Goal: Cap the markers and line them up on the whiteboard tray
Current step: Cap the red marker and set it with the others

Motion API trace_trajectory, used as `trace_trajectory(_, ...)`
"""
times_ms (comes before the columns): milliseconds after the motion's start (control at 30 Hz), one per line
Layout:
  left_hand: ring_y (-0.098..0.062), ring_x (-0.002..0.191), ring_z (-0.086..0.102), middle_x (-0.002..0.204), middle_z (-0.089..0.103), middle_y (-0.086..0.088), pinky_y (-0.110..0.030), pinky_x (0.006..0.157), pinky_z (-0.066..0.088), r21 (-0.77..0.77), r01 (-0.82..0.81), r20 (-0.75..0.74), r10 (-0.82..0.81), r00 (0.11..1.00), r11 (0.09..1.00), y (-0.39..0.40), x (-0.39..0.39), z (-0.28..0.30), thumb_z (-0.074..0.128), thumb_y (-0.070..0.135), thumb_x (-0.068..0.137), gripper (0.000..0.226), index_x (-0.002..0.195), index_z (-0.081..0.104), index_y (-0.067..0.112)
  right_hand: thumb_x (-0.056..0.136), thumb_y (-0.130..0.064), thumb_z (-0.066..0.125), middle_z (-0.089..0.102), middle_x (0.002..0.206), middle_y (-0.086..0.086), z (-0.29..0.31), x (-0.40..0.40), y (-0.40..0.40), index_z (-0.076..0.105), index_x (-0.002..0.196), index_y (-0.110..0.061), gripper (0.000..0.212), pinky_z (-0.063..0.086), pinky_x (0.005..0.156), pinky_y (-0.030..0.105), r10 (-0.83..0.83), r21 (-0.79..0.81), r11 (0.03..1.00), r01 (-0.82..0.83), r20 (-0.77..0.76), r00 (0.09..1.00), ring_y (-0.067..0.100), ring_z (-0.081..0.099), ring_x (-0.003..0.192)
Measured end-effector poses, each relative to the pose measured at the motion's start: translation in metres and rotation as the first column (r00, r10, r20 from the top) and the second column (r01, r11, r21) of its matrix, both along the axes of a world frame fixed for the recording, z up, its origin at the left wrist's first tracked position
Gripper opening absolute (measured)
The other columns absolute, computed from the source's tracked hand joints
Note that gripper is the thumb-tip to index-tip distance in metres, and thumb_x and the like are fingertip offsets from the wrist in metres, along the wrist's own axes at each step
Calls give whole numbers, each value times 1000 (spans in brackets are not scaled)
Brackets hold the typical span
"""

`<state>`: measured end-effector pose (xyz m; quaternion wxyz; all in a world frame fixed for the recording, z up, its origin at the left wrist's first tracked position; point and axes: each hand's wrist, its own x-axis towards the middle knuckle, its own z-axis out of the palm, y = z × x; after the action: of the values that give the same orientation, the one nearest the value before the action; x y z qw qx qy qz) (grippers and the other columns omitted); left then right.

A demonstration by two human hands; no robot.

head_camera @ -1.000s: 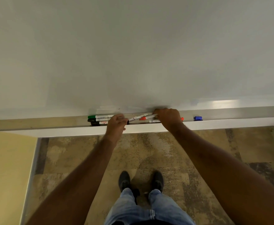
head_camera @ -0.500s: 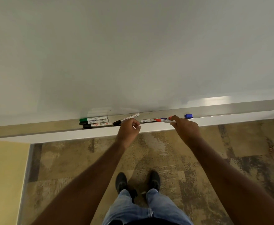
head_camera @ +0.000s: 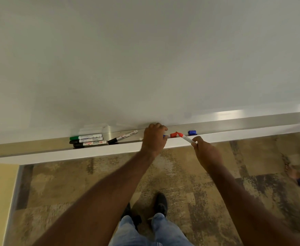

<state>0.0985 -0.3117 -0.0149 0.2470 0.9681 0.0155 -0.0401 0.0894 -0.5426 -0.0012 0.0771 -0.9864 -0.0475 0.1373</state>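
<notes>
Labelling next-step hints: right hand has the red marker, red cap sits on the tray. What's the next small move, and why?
Probably push the red marker tip into the red cap. The right hand holds the barrel angled down, its red end right at the cap on the tray. The left hand rests beside it over a blue-tipped marker, placed to steady the cap. A blue cap still lies loose.

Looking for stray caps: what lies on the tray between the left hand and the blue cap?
In the head view, a red cap lies between the left hand and the blue cap, with the red marker's tip beside it.
</notes>
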Motion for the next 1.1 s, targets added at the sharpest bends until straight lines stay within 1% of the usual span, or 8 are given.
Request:
trace_trajectory(133, -28, 122, 58, 131, 66, -1, -44, 99, 43, 127, 113, -54, -107, 993, 985, -16, 8, -1, 68, 35, 98, 39, 135, 66, 22, 110, -35, 43, 61, 72, -7, 2, -5, -4, 54, 124, -19, 23, 35, 41, 25, -16, 13, 1000, 17, -15, 1000, 9, 52, 49)
trace_trajectory(267, -26, 121, 56, 128, 63, 0, -42, 99, 40, 182, 174, -82, -162, 983, 968, -27, 10, -7, 66, 36, 99, 35, 132, 70, 25, 110, -33, 44, 60, 69, -9, -1, -10, -11, 52, 126, -19, 23, 40, 41, 23, -14, 33, 999, 17, -70, 997, 10, 59, 50)
trace_trajectory(467, -24, 119, 58, 125, 66, -1, -40, 100, 40, 197, 132, -75, -119, 990, 971, -37, 13, -9, 70, 35, 98, 31, 126, 71, 22, 111, -32, 44, 59, 69, -11, -1, -17, -16, 53, 127, -18, 24, 40, 41, 23, -42, 67, 997, 49, -92, 995, 10, 58, 49)
trace_trajectory(633, -25, 112, 60, 114, 74, 2, -41, 93, 39, 89, 61, -40, -58, 998, 994, -36, 16, -8, 70, 33, 97, 19, 113, 74, 24, 111, -34, 43, 60, 69, -10, -3, -20, -17, 53, 127, -18, 25, 47, 42, 27, -57, 101, 993, 67, -102, 993, 12, 60, 50)
trace_trajectory(767, -23, 111, 64, 115, 75, 1, -42, 97, 49, -226, -150, -61, 140, 988, 963, -26, 3, -2, 64, 28, 101, 24, 122, 75, 25, 111, -36, 42, 62, 73, -10, 0, -23, -10, 53, 128, -18, 26, 48, 43, 25, -42, 136, 989, 63, -148, 988, 13, 62, 53)
trace_trajectory(833, -16, 106, 67, 115, 75, 2, -37, 96, 56, -488, -317, -180, 262, 948, 813, -18, -9, 6, 66, 26, 102, 24, 124, 73, 20, 111, -36, 43, 63, 76, -10, 2, -25, -3, 53, 129, -18, 27, 45, 44, 22, -26, 150, 987, 51, -165, 986, 12, 63, 54)
trace_trajectory(900, -12, 101, 69, 109, 74, 4, -27, 90, 56, -653, -483, -331, 354, 875, 583, -8, -24, 15, 69, 23, 100, 23, 121, 71, 16, 111, -37, 43, 63, 78, -9, 4, -28, 7, 53, 130, -19, 28, 43, 44, 20, 2, 156, 987, 27, -181, 984, 11, 62, 54)
trace_trajectory(1100, -24, 102, 79, 113, 80, -8, -39, 91, 65, -789, -606, -534, 376, 757, 102, 19, -67, 25, 71, 18, 100, 23, 122, 66, 11, 111, -39, 41, 68, 87, -7, 9, -35, 46, 50, 134, -24, 29, 58, 53, 23, 116, 165, 983, -78, -231, 966, 10, 66, 62)
